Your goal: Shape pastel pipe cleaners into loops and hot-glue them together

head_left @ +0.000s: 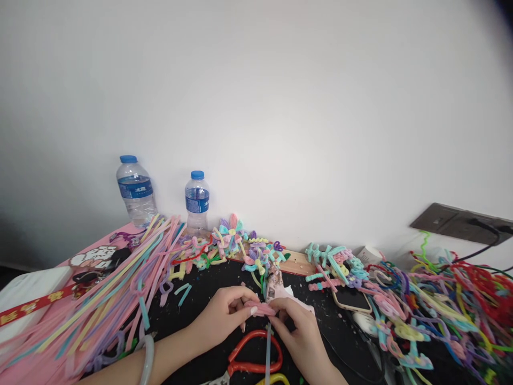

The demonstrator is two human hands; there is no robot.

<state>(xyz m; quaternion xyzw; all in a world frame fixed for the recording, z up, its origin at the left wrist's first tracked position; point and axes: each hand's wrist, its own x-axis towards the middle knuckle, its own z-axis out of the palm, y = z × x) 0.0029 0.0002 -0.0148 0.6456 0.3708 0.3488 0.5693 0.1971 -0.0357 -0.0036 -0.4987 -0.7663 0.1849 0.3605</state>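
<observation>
Now we have both hands low at the six o'clock edge of the black work mat [216, 275], meeting over one small thing. Our left hand [222, 318] curls its fingers in, with thumb and fingertips pinched on the left end of a pink fuzzy pipe-cleaner piece [261, 308]. Our right hand [298, 334] closes the same way on its right end, so the piece lies level between the two, just above the mat. A thin grey stem [267, 350] hangs from it toward six o'clock, crossing the red-handled scissors [256, 355] that lie flat on the mat beneath our wrists. A pale green bangle [148, 358] sits on our left wrist

At nine to ten o'clock from the hands a bundle of long straight pastel pipe cleaners [120, 283] fans across the table. Beyond it, at ten and eleven o'clock against the white wall, stand a larger clear plastic water bottle with a blue cap [135, 190] and a smaller blue-capped bottle [197, 203]. Finished pastel pipe-cleaner flowers [231, 232] cluster at twelve o'clock. At two o'clock lies a dark smartphone in a pale case [352, 299], and a tangled heap of bent multicoloured pipe cleaners [441, 310] fills three o'clock, under a brown wall socket plate [460, 222]
</observation>
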